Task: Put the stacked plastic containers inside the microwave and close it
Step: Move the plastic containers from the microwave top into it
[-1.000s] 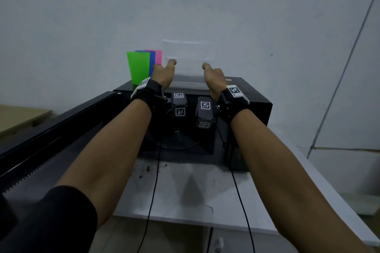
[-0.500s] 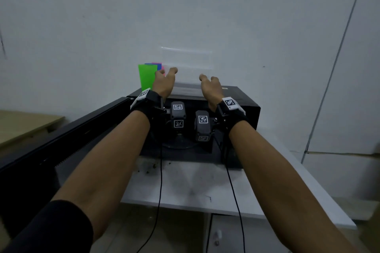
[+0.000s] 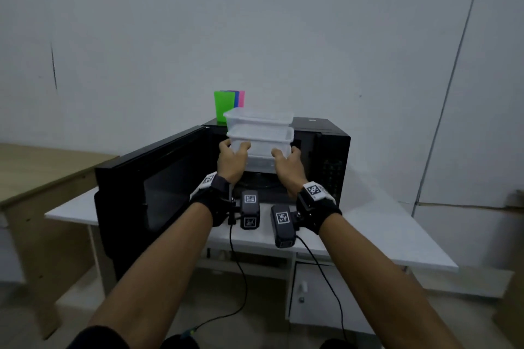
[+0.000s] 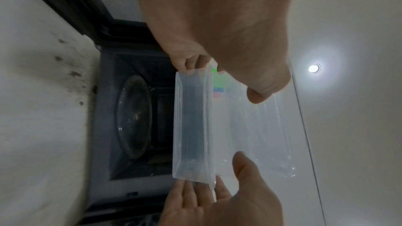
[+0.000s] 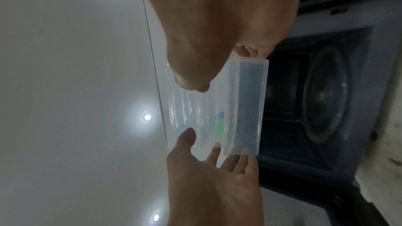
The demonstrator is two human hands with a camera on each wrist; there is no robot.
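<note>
- My left hand (image 3: 231, 160) and right hand (image 3: 287, 164) clasp the stacked plastic containers (image 3: 259, 140) from both sides, thumbs in front.
- The stack hangs before the microwave (image 3: 320, 156), its door (image 3: 147, 187) swung open.

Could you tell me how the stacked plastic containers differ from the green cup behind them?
The stacked plastic containers are clear, low and rectangular; the green cup is opaque, tall and tapered. The containers are held in front of the open microwave by the left hand and right hand; the cup stands untouched on its top.
</note>
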